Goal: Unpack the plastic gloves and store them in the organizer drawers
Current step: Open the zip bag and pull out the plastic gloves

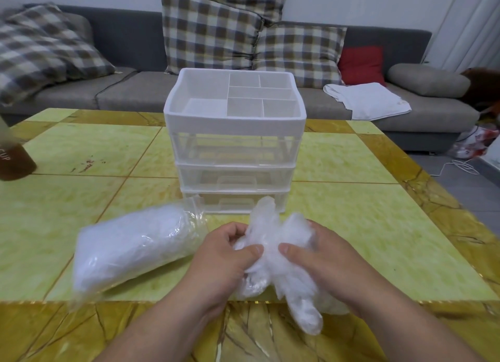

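Left hand (pixel 224 256) and right hand (pixel 327 261) grip the glove bundle (pixel 273 256) between them; the organizer (pixel 235 118) stands straight ahead, just beyond, its drawers (pixel 234 176) closed, equally near both.

yellow table (pixel 365 226): organizer (pixel 234 145), glove bag (pixel 135 248), cup (pixel 13 159)

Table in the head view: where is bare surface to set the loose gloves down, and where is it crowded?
Bare: the table right of the organizer, out to its right edge; also between the cup and the organizer, behind the glove bag. Crowded: in front of the organizer, where the left hand and right hand grip the loose gloves beside the bag.
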The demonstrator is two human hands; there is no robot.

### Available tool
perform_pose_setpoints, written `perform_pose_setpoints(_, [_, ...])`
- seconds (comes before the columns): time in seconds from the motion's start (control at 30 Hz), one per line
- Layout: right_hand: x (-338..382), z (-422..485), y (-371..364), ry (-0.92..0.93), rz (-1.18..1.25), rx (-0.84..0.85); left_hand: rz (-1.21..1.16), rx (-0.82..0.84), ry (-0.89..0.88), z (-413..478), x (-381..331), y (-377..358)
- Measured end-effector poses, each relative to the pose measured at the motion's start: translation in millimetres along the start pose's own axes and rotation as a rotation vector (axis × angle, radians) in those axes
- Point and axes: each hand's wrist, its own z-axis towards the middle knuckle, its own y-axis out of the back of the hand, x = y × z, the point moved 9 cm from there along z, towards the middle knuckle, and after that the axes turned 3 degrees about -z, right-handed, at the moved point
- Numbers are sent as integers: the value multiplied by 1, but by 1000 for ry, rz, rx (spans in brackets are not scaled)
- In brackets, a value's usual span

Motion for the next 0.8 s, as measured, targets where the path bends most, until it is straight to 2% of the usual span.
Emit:
perform_pose_setpoints(0.13, [-26, 6, 25, -166, -47, -226, 32, 20, -9, 0, -1, -2])
perform_pose_setpoints(0.33, [-42, 12, 48, -241, 1, -340, 111, -84, 33, 5, 5, 17])
perform_pose_setpoints(0.4, [-48, 16, 51, -270, 52, -334, 206, -145, 43, 6, 5, 24])
perform_pose_setpoints(0.5, [-56, 17, 55, -313, 71, -323, 498, -191, -6, 7, -1, 29])
perform_pose_setpoints(0.6, [-60, 17, 55, -328, -11, -291, 770, -175, -112, 3, -11, 22])
perform_pose_setpoints(0.67, [-62, 17, 54, -336, -35, -271, 886, -221, -246, -7, -23, 13])
perform_pose_setpoints(0.73, [-62, 17, 53, -338, -50, -263, 917, -238, -479, -26, -46, -3])
perform_pose_setpoints(0.8, [-60, 18, 52, -332, -25, -249, 915, -144, -709, -41, -62, -23])
